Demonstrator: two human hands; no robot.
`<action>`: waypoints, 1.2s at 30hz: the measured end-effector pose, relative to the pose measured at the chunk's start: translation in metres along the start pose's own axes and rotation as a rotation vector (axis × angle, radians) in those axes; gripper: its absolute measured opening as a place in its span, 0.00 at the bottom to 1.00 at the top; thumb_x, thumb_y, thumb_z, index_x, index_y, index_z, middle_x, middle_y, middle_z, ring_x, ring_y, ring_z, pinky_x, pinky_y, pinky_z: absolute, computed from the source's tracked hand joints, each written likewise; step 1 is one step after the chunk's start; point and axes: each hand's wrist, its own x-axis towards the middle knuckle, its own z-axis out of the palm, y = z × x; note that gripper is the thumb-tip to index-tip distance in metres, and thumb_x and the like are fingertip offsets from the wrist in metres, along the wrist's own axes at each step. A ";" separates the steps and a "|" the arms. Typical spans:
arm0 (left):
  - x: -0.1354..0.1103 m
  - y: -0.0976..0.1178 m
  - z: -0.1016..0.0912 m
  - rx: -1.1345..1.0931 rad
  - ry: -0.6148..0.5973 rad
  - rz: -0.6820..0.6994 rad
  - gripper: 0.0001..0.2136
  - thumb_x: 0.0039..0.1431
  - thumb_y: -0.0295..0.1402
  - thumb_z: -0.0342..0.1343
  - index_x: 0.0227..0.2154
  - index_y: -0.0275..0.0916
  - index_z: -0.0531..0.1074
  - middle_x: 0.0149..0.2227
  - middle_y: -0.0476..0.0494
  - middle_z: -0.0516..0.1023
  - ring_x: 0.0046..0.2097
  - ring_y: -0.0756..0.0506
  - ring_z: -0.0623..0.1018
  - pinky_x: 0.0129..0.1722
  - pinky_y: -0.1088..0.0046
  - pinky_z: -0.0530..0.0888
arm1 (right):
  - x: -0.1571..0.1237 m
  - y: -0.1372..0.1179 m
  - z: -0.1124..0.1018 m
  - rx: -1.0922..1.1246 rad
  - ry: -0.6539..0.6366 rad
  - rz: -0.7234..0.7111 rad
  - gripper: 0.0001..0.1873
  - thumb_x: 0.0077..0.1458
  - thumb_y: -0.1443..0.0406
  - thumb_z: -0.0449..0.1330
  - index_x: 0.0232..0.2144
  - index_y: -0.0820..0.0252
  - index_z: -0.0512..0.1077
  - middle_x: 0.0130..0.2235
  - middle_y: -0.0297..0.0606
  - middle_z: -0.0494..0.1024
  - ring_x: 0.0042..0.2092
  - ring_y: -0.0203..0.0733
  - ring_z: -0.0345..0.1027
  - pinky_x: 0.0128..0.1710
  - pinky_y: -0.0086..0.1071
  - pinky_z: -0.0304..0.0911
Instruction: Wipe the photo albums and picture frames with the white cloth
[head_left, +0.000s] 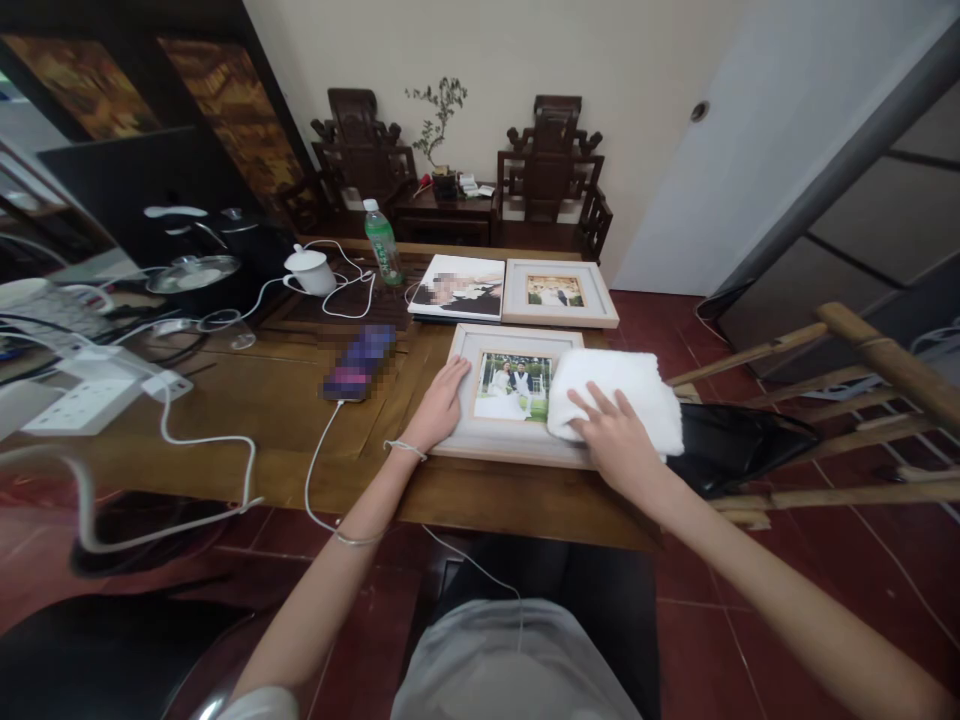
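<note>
1. While the left hand (pixel 444 405) rests along the left border of a framed photo (pixel 514 400), the right hand (pixel 615 430) lies on a folded white cloth (pixel 649 390) that covers the frame's right side.
2. From where I stand, the right hand's fingers are spread over the top of the cloth.
3. The left hand's fingers are stretched out close together; I cannot tell whether its thumb pinches the frame's edge.
4. The framed photo lies flat on the wooden tabletop (pixel 390 480), near the person, and its picture shows two people on green grass.
5. Just beyond it, a second framed photo (pixel 555 290) lies beside a flat item with a partly blurred picture (pixel 459 285) on top.
6. Over to the left I see a blurred phone (pixel 360 362) with a white cable plugged in, a green bottle (pixel 382 242), a lidded white cup (pixel 309 272) and a white power strip (pixel 82 400).
7. Against the far wall, a potted plant (pixel 445 186) stands between two dark wooden chairs (pixel 551 165).
</note>
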 end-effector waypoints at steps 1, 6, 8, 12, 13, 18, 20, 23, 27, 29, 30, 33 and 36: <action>0.000 0.000 0.000 0.002 0.000 0.005 0.26 0.54 0.19 0.41 0.57 0.33 0.61 0.61 0.36 0.63 0.65 0.41 0.57 0.65 0.54 0.55 | -0.008 -0.004 -0.003 0.018 -0.003 -0.022 0.21 0.48 0.78 0.53 0.40 0.59 0.77 0.60 0.42 0.65 0.62 0.57 0.52 0.57 0.53 0.51; 0.001 -0.001 -0.001 -0.004 -0.016 0.024 0.25 0.54 0.19 0.42 0.56 0.33 0.64 0.61 0.37 0.63 0.65 0.41 0.56 0.65 0.53 0.55 | -0.007 0.002 -0.002 0.089 0.006 -0.050 0.27 0.42 0.79 0.52 0.43 0.57 0.76 0.60 0.38 0.66 0.63 0.55 0.51 0.56 0.50 0.53; 0.001 -0.002 -0.002 -0.009 -0.026 0.032 0.25 0.54 0.19 0.42 0.55 0.35 0.64 0.61 0.38 0.63 0.66 0.41 0.56 0.64 0.53 0.55 | 0.009 0.012 0.004 0.098 0.013 -0.025 0.29 0.42 0.80 0.51 0.45 0.57 0.75 0.60 0.37 0.66 0.63 0.54 0.51 0.56 0.50 0.54; 0.000 -0.003 -0.002 -0.006 -0.029 0.041 0.24 0.55 0.19 0.41 0.55 0.34 0.65 0.61 0.36 0.63 0.65 0.41 0.56 0.64 0.52 0.55 | 0.048 0.031 0.014 0.094 0.025 0.038 0.31 0.43 0.80 0.50 0.48 0.57 0.73 0.61 0.38 0.64 0.63 0.54 0.50 0.55 0.51 0.54; 0.000 -0.004 -0.002 -0.007 -0.025 0.042 0.24 0.55 0.19 0.41 0.55 0.34 0.65 0.61 0.36 0.64 0.65 0.41 0.56 0.64 0.52 0.56 | 0.055 0.034 0.016 0.089 0.027 0.050 0.31 0.44 0.80 0.50 0.49 0.58 0.72 0.61 0.38 0.64 0.63 0.54 0.49 0.55 0.52 0.54; 0.000 -0.003 0.000 -0.015 -0.001 0.035 0.24 0.55 0.19 0.41 0.54 0.36 0.66 0.60 0.38 0.65 0.65 0.42 0.57 0.64 0.51 0.56 | 0.063 0.036 0.019 0.065 0.011 0.040 0.31 0.45 0.81 0.49 0.50 0.61 0.71 0.62 0.42 0.61 0.64 0.56 0.46 0.55 0.55 0.52; 0.000 -0.002 0.000 -0.012 0.003 0.029 0.24 0.55 0.19 0.41 0.54 0.35 0.66 0.60 0.37 0.65 0.65 0.42 0.57 0.64 0.51 0.56 | 0.052 0.030 0.018 0.062 -0.005 0.021 0.30 0.45 0.81 0.49 0.49 0.62 0.72 0.63 0.43 0.60 0.65 0.58 0.45 0.56 0.57 0.51; 0.000 -0.001 0.000 0.003 -0.001 0.027 0.24 0.54 0.18 0.41 0.53 0.35 0.66 0.60 0.37 0.65 0.65 0.42 0.57 0.64 0.52 0.57 | 0.023 0.016 0.011 0.078 -0.033 -0.011 0.29 0.44 0.80 0.49 0.48 0.62 0.72 0.63 0.44 0.60 0.65 0.59 0.44 0.57 0.58 0.49; 0.000 0.000 -0.001 0.013 -0.002 0.030 0.24 0.54 0.18 0.40 0.53 0.33 0.66 0.59 0.36 0.65 0.65 0.42 0.57 0.64 0.53 0.57 | -0.015 -0.004 -0.005 0.123 -0.079 -0.070 0.29 0.41 0.80 0.50 0.46 0.62 0.73 0.63 0.44 0.59 0.65 0.60 0.44 0.57 0.58 0.50; 0.000 0.000 -0.001 0.010 -0.007 0.031 0.24 0.54 0.18 0.41 0.53 0.34 0.66 0.60 0.37 0.65 0.65 0.42 0.57 0.64 0.53 0.56 | -0.026 -0.010 -0.012 0.147 -0.102 -0.077 0.31 0.40 0.80 0.49 0.46 0.61 0.73 0.63 0.44 0.60 0.65 0.60 0.45 0.56 0.58 0.51; 0.000 0.000 -0.002 0.006 -0.010 0.032 0.24 0.54 0.18 0.41 0.53 0.34 0.66 0.60 0.37 0.65 0.65 0.42 0.57 0.64 0.52 0.56 | -0.028 -0.012 -0.014 0.157 -0.108 -0.077 0.31 0.39 0.80 0.49 0.47 0.61 0.73 0.63 0.44 0.60 0.65 0.60 0.45 0.56 0.58 0.51; 0.001 0.000 -0.003 -0.002 -0.021 0.032 0.24 0.54 0.18 0.41 0.54 0.36 0.65 0.60 0.38 0.64 0.65 0.42 0.56 0.64 0.51 0.56 | -0.021 -0.011 -0.014 0.175 -0.104 -0.062 0.32 0.39 0.80 0.49 0.47 0.61 0.73 0.62 0.43 0.62 0.64 0.59 0.47 0.56 0.57 0.53; 0.001 0.001 -0.004 0.014 -0.034 0.035 0.24 0.55 0.19 0.41 0.54 0.35 0.66 0.60 0.37 0.64 0.65 0.42 0.56 0.64 0.52 0.57 | -0.002 -0.001 -0.007 0.164 -0.078 -0.036 0.32 0.40 0.80 0.49 0.48 0.61 0.72 0.61 0.42 0.63 0.64 0.57 0.48 0.56 0.55 0.53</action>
